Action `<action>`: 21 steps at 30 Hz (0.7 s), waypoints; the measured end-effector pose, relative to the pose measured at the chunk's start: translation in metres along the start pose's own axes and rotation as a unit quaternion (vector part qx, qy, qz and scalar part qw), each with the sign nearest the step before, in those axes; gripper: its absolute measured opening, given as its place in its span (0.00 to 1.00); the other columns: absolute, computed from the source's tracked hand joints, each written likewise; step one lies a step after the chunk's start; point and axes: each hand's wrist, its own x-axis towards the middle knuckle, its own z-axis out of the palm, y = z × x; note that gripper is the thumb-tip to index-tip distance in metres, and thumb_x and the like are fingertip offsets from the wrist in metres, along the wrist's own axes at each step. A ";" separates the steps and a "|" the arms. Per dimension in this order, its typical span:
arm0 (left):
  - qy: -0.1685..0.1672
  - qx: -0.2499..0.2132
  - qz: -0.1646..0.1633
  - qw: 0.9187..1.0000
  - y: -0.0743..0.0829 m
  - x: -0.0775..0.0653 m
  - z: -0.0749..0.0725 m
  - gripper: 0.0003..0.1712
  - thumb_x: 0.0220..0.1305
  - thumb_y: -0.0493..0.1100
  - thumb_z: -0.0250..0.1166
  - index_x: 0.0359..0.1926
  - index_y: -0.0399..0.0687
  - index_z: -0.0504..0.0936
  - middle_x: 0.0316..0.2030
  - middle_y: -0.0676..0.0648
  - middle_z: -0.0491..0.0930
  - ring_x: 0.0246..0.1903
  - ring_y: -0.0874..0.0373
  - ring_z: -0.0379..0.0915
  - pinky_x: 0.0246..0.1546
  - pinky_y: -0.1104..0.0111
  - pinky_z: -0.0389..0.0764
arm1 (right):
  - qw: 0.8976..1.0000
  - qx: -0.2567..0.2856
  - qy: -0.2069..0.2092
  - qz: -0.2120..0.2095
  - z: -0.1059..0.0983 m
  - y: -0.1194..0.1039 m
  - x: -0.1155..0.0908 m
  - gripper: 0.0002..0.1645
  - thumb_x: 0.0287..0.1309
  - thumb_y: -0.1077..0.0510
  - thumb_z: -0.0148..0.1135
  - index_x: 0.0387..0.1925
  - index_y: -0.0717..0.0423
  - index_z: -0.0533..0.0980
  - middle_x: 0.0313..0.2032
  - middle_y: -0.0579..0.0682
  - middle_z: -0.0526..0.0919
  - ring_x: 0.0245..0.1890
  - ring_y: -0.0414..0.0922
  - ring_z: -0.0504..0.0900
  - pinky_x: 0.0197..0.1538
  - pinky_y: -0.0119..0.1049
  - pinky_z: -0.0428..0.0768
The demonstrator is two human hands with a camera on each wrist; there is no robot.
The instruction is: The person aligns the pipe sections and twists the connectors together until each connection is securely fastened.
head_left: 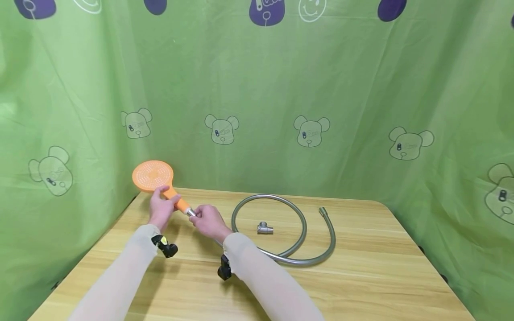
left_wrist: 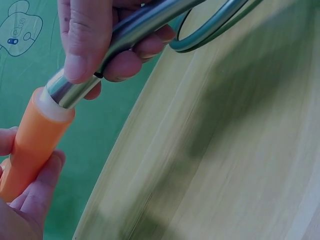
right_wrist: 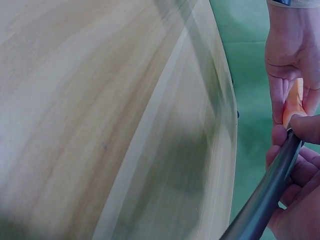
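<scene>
My left hand (head_left: 161,208) grips the handle of an orange shower head (head_left: 153,176), whose round perforated face is turned up at the far left of the table. With my right hand (head_left: 209,221) I pinch the metal end nut (left_wrist: 67,90) of a grey shower hose (left_wrist: 145,25). In the left wrist view that nut sits against the pale collar (left_wrist: 49,107) at the bottom of the orange handle, in line with it. Thumb and fingers of the right hand wrap the nut and the hose just behind it. The right wrist view has both hands close together.
The rest of the hose (head_left: 305,223) loops over the wooden table (head_left: 361,285), its free metal end (head_left: 323,211) at the right. Inside the loop lies a small metal tee fitting (head_left: 264,228). A green printed curtain (head_left: 261,169) stands behind and on both sides.
</scene>
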 end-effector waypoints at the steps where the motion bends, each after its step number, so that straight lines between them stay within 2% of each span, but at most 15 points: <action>1: -0.001 0.004 0.003 1.000 0.000 0.000 0.000 0.37 0.68 0.33 0.64 0.73 0.44 0.60 0.64 0.34 0.67 0.39 0.59 0.79 0.42 0.73 0.86 | 1.000 -0.004 0.001 0.000 0.000 0.000 0.000 0.04 0.61 0.58 0.68 0.35 0.54 0.83 0.25 0.43 0.82 0.22 0.38 0.75 0.24 0.29 0.74; 8: 0.013 0.020 0.029 0.999 -0.003 -0.001 0.001 0.35 0.66 0.33 0.65 0.71 0.44 0.63 0.50 0.38 0.73 0.35 0.61 0.77 0.38 0.75 0.85 | 1.000 -0.029 0.006 0.001 0.001 -0.001 0.000 0.04 0.62 0.57 0.68 0.34 0.53 0.83 0.24 0.43 0.81 0.21 0.38 0.73 0.23 0.29 0.72; 21: 0.026 0.067 0.051 0.996 -0.008 -0.002 -0.003 0.35 0.64 0.36 0.68 0.69 0.49 0.66 0.47 0.39 0.74 0.38 0.58 0.74 0.37 0.74 0.85 | 0.999 -0.048 -0.002 0.007 0.003 0.000 -0.001 0.05 0.62 0.56 0.68 0.34 0.54 0.82 0.24 0.44 0.80 0.21 0.39 0.73 0.24 0.31 0.73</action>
